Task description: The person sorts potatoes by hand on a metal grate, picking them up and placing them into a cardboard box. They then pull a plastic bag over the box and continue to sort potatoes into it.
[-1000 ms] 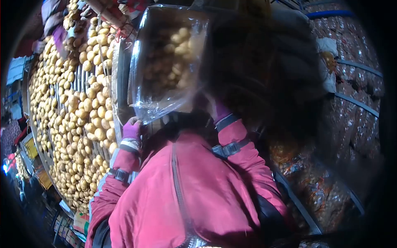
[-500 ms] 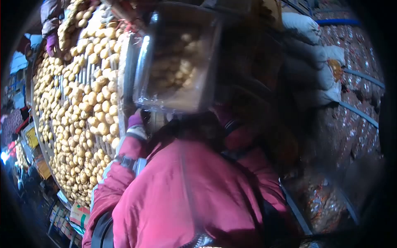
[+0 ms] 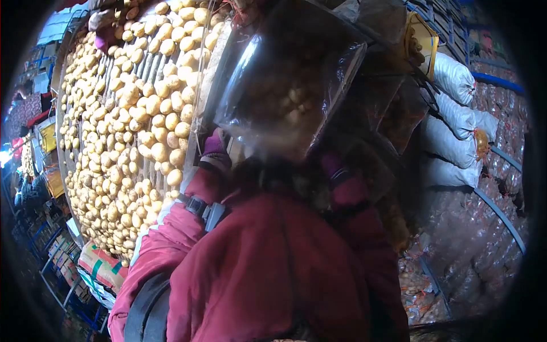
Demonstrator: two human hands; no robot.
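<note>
A box (image 3: pixel 236 122) lined with shiny clear plastic is in front of my body, with potatoes (image 3: pixel 296 102) in its shadowed inside. At its near left corner, my left hand (image 3: pixel 215 145) in a purple glove is closed on the box; some fingers are hidden beneath the edge. My right hand (image 3: pixel 332 165), also gloved in purple, grips by the near right corner, its fingertips lost in shadow. To the left, many potatoes (image 3: pixel 154 105) cover a slatted sorting table (image 3: pixel 149 67) right beside the box.
Another person's gloved hand (image 3: pixel 101 43) is at the table's far left. Filled white sacks (image 3: pixel 453 139) are stacked at the right, near a yellow-edged container (image 3: pixel 423 43). A taped carton (image 3: pixel 99 265) stands at lower left. Metal rails (image 3: pixel 501 214) run along the right.
The view has shifted, so the table and sacks appear farther right. The box looks larger and turned clockwise, its inside darker. Both my hands stay at its near corners.
</note>
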